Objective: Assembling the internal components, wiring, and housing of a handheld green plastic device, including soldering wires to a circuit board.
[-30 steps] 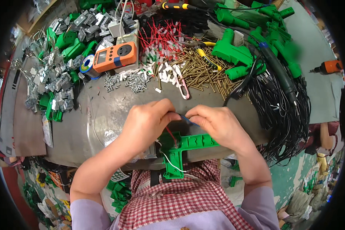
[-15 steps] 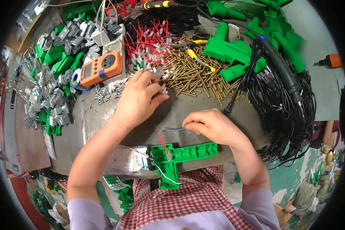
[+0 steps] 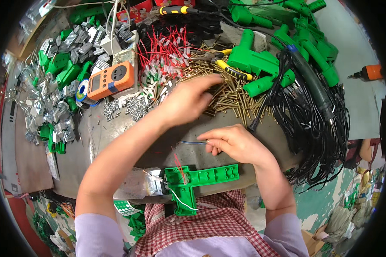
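My left hand (image 3: 188, 102) is stretched over the near edge of a pile of long brass-coloured pins (image 3: 233, 94), fingers apart and slightly smeared. Just beyond its fingertips lie pliers with yellow and black handles (image 3: 232, 70). My right hand (image 3: 230, 143) pinches a thin bluish wire (image 3: 194, 142) between thumb and fingers, its free end pointing left. Below, at the bench's front edge, an open green gun-shaped housing half (image 3: 210, 174) lies with its inside up. Red wires (image 3: 179, 160) and a white wire (image 3: 182, 200) come out of it.
Red-wired small parts (image 3: 165, 51) are heaped behind my left hand. An orange meter (image 3: 110, 80) stands left, near small screws (image 3: 137, 109) and grey metal parts (image 3: 79, 40). Black cables (image 3: 317, 141) and a soldering iron (image 3: 311, 81) lie right; green housings (image 3: 259, 55) are behind.
My left hand has moved right, from the small white parts to over the brass pins. The right hand still holds the wire and has shifted slightly left.
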`<state>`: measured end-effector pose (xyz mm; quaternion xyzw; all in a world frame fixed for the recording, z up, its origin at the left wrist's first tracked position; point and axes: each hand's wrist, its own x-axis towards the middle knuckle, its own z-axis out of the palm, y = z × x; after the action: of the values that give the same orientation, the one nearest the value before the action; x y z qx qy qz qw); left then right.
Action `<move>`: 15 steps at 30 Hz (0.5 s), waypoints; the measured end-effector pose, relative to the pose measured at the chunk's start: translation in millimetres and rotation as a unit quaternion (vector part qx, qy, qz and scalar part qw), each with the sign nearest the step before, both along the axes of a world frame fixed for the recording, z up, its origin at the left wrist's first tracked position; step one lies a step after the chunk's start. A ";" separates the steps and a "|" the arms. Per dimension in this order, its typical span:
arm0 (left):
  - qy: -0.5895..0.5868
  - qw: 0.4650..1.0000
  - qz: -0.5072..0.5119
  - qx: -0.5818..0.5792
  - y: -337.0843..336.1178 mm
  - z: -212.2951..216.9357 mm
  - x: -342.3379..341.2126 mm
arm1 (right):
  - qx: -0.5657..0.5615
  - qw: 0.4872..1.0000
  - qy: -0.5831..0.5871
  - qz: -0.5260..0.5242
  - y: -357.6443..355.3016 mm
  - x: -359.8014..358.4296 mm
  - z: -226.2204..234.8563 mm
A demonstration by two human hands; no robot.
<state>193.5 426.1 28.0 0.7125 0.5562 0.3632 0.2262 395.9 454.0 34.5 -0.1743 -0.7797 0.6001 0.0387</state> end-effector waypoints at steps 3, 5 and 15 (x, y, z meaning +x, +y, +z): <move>0.223 0.970 0.071 0.071 -10.7 -0.5 -32.9 | 0.000 1.000 -0.003 0.005 2.5 -1.4 -3.5; 0.243 0.963 0.079 0.083 -18.5 2.6 -40.9 | -0.001 1.000 0.000 0.001 3.4 1.1 -2.1; 0.250 0.951 0.181 0.012 -26.5 12.3 -49.3 | 0.363 0.929 -0.029 0.069 -25.9 -3.1 25.0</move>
<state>144.2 399.6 40.4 0.6709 0.7097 0.2150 0.0017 392.7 428.2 59.5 -0.1114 -0.9552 0.2717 0.0353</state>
